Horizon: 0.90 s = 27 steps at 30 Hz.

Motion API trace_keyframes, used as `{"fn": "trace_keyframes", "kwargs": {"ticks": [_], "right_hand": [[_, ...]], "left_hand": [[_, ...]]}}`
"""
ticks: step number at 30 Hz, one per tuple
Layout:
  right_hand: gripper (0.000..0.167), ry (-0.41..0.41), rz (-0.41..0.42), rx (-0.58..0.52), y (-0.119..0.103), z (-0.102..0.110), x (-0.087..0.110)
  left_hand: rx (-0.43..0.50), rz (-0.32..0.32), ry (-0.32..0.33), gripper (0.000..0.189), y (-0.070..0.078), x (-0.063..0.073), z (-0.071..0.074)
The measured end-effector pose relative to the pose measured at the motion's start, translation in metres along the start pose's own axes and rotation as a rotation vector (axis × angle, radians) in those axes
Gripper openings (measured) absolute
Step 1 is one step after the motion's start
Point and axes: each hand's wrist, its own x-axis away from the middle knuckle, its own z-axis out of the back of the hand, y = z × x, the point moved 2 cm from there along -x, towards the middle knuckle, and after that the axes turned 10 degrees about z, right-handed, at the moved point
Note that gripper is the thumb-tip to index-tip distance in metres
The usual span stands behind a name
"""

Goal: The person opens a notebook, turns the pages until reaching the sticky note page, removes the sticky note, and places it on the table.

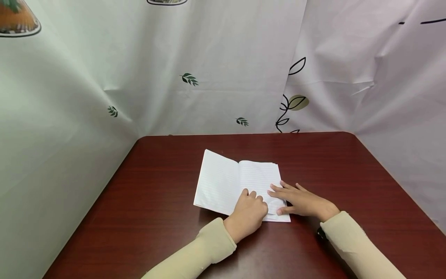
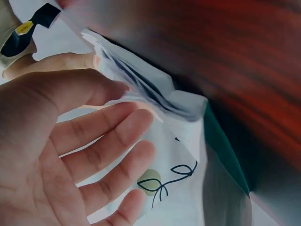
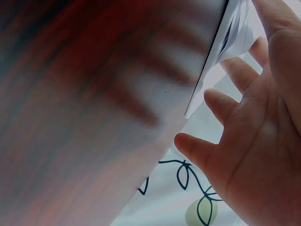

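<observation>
Notebook (image 1: 217, 184) lies open, lower centre of the frame. Your left hand (image 1: 248, 213) pinches its lower page edge; your right hand (image 1: 302, 202), fingers spread, rests on the right page (image 1: 259, 174), seemingly steadying it.

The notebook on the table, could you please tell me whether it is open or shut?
Open: in the head view, the notebook shows pages spread either side of its central fold.

Notebook (image 1: 219, 182) partly hidden by fingers (image 1: 280, 195)
</observation>
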Motion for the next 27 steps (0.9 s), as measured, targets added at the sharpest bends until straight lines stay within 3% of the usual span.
{"fn": "trace_keyframes", "kwargs": {"ticks": [9, 16, 21, 27], "right_hand": [[0.064, 0.002, 0.007, 0.005, -0.001, 0.0, -0.001], [0.065, -0.005, -0.002, 0.007, -0.002, -0.001, -0.002], [0.066, -0.01, -0.007, 0.03, -0.002, -0.002, -0.002], [0.078, 0.026, -0.002, 0.025, -0.004, -0.003, -0.001]], "left_hand": [[-0.028, 0.009, 0.018, 0.007, 0.001, -0.003, -0.005], [-0.015, 0.021, -0.028, 0.006, -0.001, -0.004, -0.005], [0.001, 0.036, -0.021, 0.008, -0.004, -0.003, -0.003], [0.043, 0.054, -0.008, 0.013, -0.01, -0.003, -0.003]]}}
